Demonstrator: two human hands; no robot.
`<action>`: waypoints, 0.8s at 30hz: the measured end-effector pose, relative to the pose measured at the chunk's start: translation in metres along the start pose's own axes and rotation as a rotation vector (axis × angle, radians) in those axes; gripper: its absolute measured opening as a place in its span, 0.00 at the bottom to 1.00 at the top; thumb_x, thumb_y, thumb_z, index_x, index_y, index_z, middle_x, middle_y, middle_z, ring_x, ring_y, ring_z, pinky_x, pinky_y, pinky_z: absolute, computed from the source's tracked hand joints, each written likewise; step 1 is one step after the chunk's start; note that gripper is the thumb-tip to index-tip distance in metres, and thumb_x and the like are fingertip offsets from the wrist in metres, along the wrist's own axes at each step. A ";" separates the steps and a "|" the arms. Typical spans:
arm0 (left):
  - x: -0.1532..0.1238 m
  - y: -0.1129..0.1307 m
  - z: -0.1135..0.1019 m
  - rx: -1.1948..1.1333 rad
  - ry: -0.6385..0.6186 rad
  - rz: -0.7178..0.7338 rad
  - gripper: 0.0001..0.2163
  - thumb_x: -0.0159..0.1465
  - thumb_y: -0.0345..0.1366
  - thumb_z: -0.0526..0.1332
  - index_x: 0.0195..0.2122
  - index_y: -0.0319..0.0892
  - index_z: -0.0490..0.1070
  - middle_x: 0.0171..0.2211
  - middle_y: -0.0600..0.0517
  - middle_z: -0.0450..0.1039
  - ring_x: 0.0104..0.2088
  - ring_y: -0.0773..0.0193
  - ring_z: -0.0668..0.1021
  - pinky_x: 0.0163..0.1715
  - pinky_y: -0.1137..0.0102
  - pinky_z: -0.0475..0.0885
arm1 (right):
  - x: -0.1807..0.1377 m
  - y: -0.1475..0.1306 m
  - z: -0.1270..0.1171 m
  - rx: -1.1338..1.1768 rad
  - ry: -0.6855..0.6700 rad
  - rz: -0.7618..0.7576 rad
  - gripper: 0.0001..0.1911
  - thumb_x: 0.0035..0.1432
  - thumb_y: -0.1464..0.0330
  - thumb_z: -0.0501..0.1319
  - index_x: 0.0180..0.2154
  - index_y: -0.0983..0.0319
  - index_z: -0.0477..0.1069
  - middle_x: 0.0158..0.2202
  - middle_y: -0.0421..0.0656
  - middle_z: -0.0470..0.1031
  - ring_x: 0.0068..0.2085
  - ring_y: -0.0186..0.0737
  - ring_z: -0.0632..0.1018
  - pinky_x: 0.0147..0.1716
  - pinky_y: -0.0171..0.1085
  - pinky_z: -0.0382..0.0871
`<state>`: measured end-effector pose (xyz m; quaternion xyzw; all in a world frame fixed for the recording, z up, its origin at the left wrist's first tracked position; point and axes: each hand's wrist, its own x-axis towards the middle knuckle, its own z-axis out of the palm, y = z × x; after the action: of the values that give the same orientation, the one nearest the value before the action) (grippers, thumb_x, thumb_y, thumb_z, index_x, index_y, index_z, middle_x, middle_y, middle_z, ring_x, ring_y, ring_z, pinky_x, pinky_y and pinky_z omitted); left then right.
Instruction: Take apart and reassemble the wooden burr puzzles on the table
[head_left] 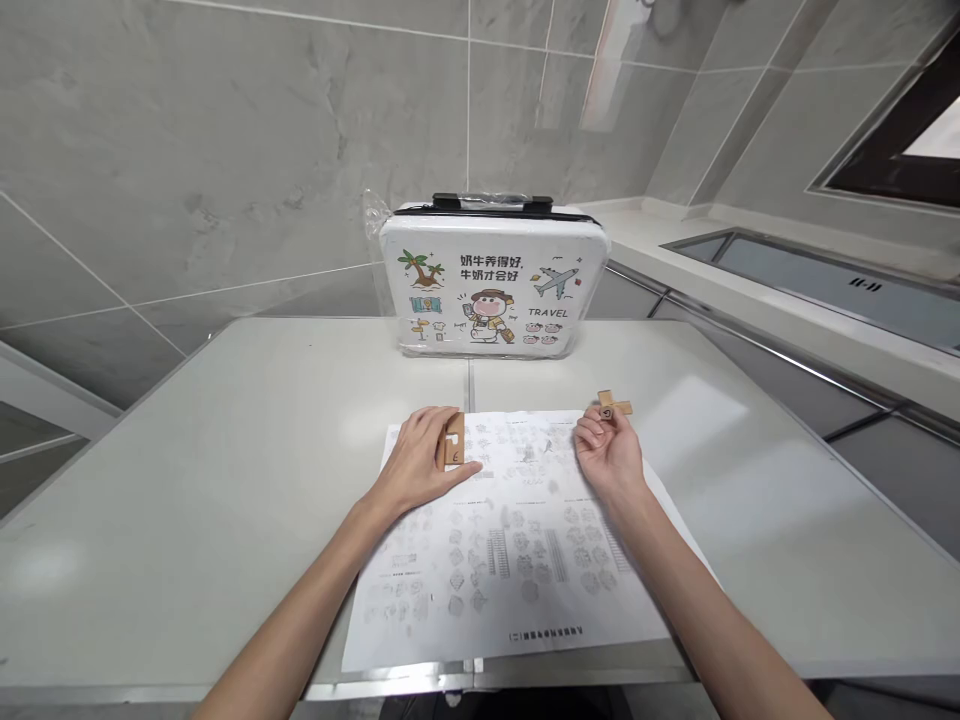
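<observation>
A printed instruction sheet (510, 560) with many small diagrams lies on the white table (225, 480). My left hand (424, 460) rests on the sheet's upper left corner, fingers closed around a flat wooden block (454, 440). At the sheet's upper right my right hand (609, 452) is curled, pinching a cross-shaped wooden piece (613, 405) just above the paper. The two hands are about a hand's width apart.
A white case (491, 280) with cartoon prints, the word TRAVEL and a black handle stands upright at the table's far edge against the grey tiled wall. A counter ledge (787, 300) runs along the right. The table's front edge is near my body.
</observation>
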<state>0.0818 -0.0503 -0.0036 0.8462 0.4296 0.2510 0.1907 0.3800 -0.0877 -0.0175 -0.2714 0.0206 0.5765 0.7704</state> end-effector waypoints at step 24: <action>0.002 0.000 -0.022 -0.063 -0.075 0.068 0.17 0.67 0.54 0.67 0.47 0.48 0.75 0.48 0.47 0.75 0.53 0.49 0.75 0.55 0.53 0.73 | -0.048 0.041 0.009 -1.499 -0.677 -0.366 0.29 0.59 0.56 0.73 0.59 0.52 0.71 0.57 0.47 0.73 0.56 0.52 0.73 0.57 0.51 0.70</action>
<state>0.0697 -0.0461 0.0150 0.8626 0.3850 0.2392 0.2246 0.3242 -0.1176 -0.0094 -0.5227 -0.6439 0.3539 0.4324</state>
